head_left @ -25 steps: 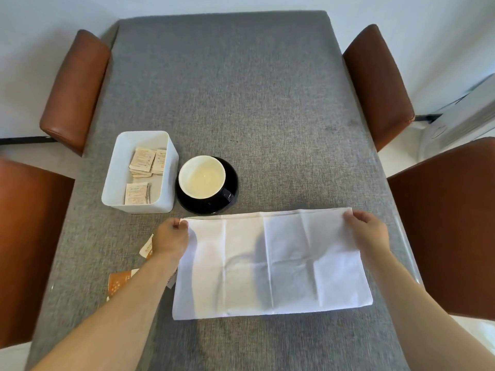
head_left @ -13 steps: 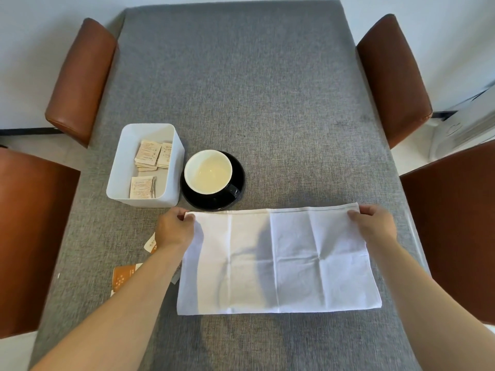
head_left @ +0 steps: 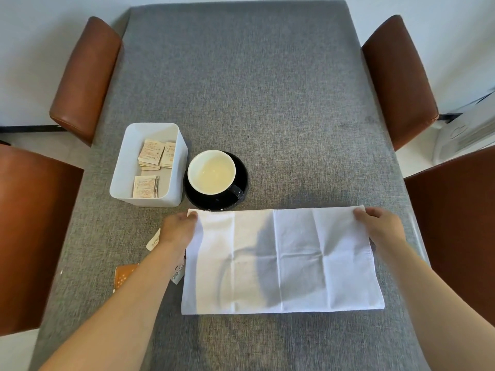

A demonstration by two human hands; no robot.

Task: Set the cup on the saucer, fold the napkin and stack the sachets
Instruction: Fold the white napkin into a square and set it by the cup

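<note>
A white napkin [head_left: 281, 261] lies flat on the grey table, creased into panels. My left hand [head_left: 178, 228] pinches its far left corner and my right hand [head_left: 380, 226] pinches its far right corner. Just beyond the napkin a black cup with a white inside [head_left: 211, 172] stands on a black saucer [head_left: 242, 178]. Left of it a white bin [head_left: 176, 183] holds several beige sachets [head_left: 151, 153]. More sachets [head_left: 154, 241] lie loose on the table under my left forearm, partly hidden, one of them orange [head_left: 122, 274].
The grey cloth-covered table [head_left: 241, 89] stretches away from me. Brown leather chairs stand at both sides, two on the left [head_left: 83, 76] and two on the right [head_left: 399, 76]. A white appliance [head_left: 466, 132] sits on the floor at the far right.
Both hands stay on the napkin's far corners. The napkin has been drawn slightly flatter and its far edge straighter; the view has shifted a little.
</note>
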